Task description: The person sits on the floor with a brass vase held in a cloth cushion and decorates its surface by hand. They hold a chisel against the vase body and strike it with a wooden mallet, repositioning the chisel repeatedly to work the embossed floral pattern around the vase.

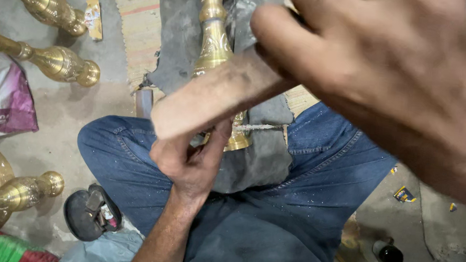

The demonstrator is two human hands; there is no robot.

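The left hand [189,163] sits low over the lap, fingers curled shut around what appears to be the handle of a thin metal tool [258,127], whose bright shaft runs out to the right of the hand and meets the lower end of a brass stem [213,41]. That turned brass piece lies just beyond the left hand, running away from the person on a dark grey cloth [259,155] draped over the blue jeans [131,151]. The right hand [392,77] is raised close to the camera, blurred, fingers bent with the forefinger stretched down-left across the stem; whether it grips anything cannot be told. Judgement: the work in hand looks like filing or scraping at the base of the stem, and it would go best with the piece held firmly against the cloth, the tool kept flat to the surface, and strokes kept short so the edge does not skid onto the decorated part. To the left of the left hand, well apart on the grey floor [68,107], lie more brass stems [55,61], with a further brass piece [17,191] nearer the person. A black sandal [90,214] rests just beside the left knee. To the right of the lap stands a small dark bottle [388,253].
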